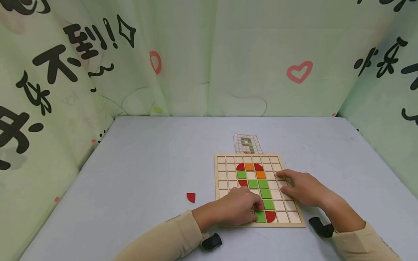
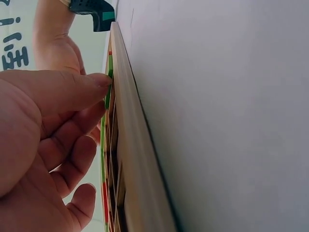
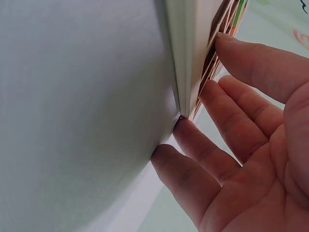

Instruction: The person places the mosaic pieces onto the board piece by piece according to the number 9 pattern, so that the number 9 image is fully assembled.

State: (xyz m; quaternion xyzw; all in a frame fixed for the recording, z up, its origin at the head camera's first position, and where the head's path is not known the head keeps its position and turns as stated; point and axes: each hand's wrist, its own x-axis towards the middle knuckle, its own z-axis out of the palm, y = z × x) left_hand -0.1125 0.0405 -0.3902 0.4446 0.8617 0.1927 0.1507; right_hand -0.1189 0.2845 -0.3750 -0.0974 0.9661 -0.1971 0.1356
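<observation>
A wooden grid board (image 1: 249, 158) lies on the table, with red quarter-round, orange and green square tiles in some cells. My left hand (image 1: 236, 206) reaches over the lower part of the board, thumb and index finger pinching a green square tile (image 1: 260, 217) at the bottom row. In the left wrist view, the thumb (image 2: 77, 89) touches the tile's edge, while the other fingers curl loosely. My right hand (image 1: 308, 188) rests on the board's right edge with relaxed fingers, two fingertips reaching the table in the right wrist view. The left hand hides several cells.
A single red quarter-round tile (image 1: 191, 197) lies on the table left of the board. Behind the board, a printed pattern card (image 1: 258, 143) is partly covered by its far edge. Black wrist cameras (image 1: 211, 242) sit under both wrists. Printed curtains (image 1: 241, 90) enclose the table's back and sides.
</observation>
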